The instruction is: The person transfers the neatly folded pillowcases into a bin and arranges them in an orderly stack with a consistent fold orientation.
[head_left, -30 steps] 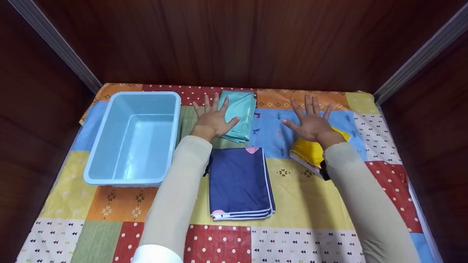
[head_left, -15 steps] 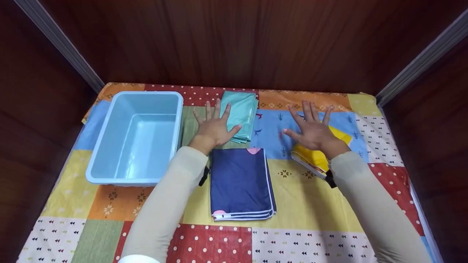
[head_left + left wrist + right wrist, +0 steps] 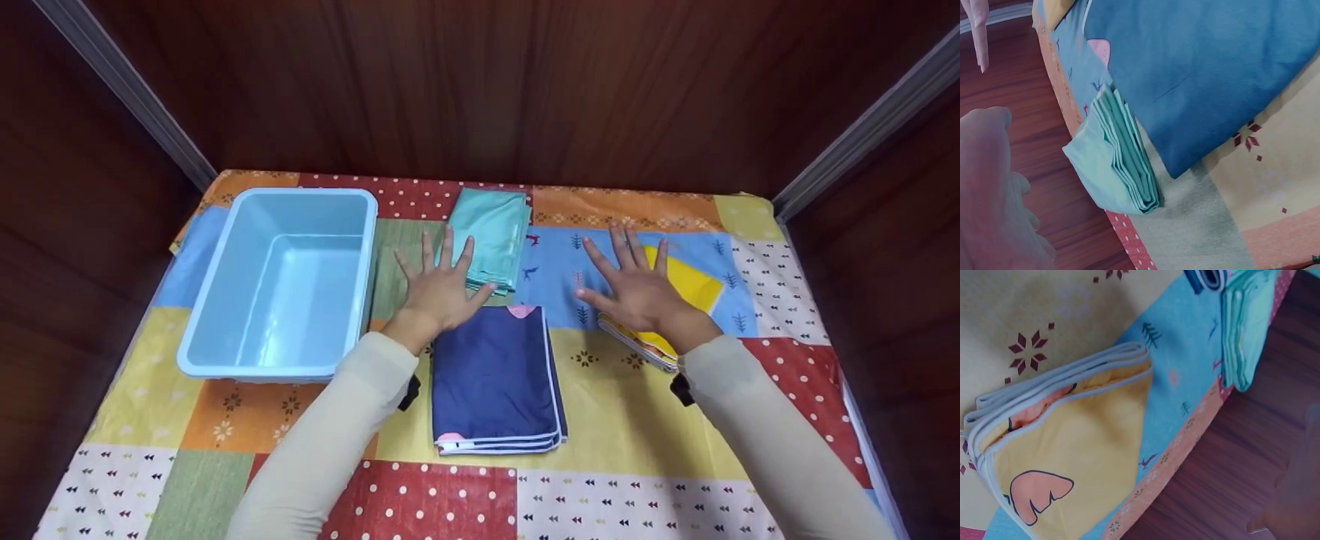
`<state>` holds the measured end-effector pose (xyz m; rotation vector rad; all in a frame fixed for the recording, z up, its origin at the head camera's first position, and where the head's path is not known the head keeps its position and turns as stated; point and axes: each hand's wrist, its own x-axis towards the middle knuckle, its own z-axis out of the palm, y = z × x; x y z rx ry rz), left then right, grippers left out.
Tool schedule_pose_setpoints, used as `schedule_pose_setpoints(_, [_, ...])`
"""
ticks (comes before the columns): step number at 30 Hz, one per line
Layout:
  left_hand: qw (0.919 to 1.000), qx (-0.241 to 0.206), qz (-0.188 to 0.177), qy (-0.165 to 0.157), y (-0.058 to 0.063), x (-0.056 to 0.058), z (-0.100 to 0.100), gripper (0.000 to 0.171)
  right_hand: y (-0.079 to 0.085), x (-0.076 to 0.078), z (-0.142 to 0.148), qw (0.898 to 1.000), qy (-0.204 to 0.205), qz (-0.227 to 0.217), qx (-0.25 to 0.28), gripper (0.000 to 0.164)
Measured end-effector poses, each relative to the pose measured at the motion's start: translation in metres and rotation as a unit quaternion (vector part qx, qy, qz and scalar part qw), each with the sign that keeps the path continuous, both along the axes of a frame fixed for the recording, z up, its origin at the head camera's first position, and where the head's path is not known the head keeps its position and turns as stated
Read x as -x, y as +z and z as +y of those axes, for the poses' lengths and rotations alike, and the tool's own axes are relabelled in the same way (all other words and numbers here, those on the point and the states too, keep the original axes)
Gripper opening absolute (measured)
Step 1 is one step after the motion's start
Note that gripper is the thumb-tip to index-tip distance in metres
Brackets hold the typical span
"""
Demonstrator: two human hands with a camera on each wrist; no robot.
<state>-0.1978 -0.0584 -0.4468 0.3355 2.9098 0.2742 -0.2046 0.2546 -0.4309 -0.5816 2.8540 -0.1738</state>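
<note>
In the head view my left hand hovers with fingers spread, between the blue tub and the folded cloths. It overlaps the near corner of a folded teal cloth and the top left of a folded navy cloth with white edging and pink patches. My right hand, fingers also spread, is over a folded yellow cloth. Neither hand holds anything. The left wrist view shows the teal cloth as a many-layered stack; the right wrist view shows a pink shape printed on the yellow cloth.
A light blue plastic tub stands at the left, nothing inside it. Under everything lies a patchwork-print tablecloth. Dark wood panels rise at the back and both sides.
Both hands have drawn back slightly toward the body, fingers still spread. More of the teal and yellow cloths shows now. The cloths and tub stay in place, apart from a slight camera shift.
</note>
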Motion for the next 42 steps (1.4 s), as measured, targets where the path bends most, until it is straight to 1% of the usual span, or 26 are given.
schedule_pose_setpoints(7, [0.9997, 0.005, 0.017, -0.014, -0.005, -0.015, 0.001, 0.086, -0.004, -0.013, -0.001, 1.000, 0.013, 0.011, 0.013, 0.081])
schedule_pose_setpoints(12, [0.9992, -0.005, 0.031, -0.025, -0.011, -0.027, 0.000, 0.085, -0.007, -0.022, -0.005, 1.000, 0.018, 0.018, 0.011, 0.081])
schedule_pose_setpoints(16, [0.9988, -0.012, 0.036, -0.031, -0.017, -0.040, -0.001, 0.086, -0.012, -0.029, -0.008, 1.000, 0.016, 0.019, 0.010, 0.082])
schedule_pose_setpoints(20, [0.9983, -0.025, 0.041, -0.032, -0.026, -0.052, -0.004, 0.085, -0.017, -0.037, -0.010, 0.999, 0.016, 0.017, 0.030, 0.082])
schedule_pose_setpoints(24, [0.9979, -0.040, 0.041, -0.031, -0.035, -0.063, -0.007, 0.085, -0.022, -0.043, -0.013, 0.998, 0.021, 0.025, 0.047, 0.082])
schedule_pose_setpoints(29, [0.9977, -0.046, 0.041, -0.028, -0.044, -0.073, -0.011, 0.086, -0.031, -0.053, -0.018, 0.997, 0.027, 0.034, 0.059, 0.080])
schedule_pose_setpoints(36, [0.9979, -0.051, 0.029, -0.029, -0.055, -0.086, -0.012, 0.086, -0.045, -0.065, -0.026, 0.996, 0.036, 0.040, 0.067, 0.081])
schedule_pose_setpoints(42, [0.9974, -0.054, 0.037, -0.031, -0.063, -0.096, -0.013, 0.086, -0.055, -0.073, -0.033, 0.995, 0.035, 0.036, 0.081, 0.082])
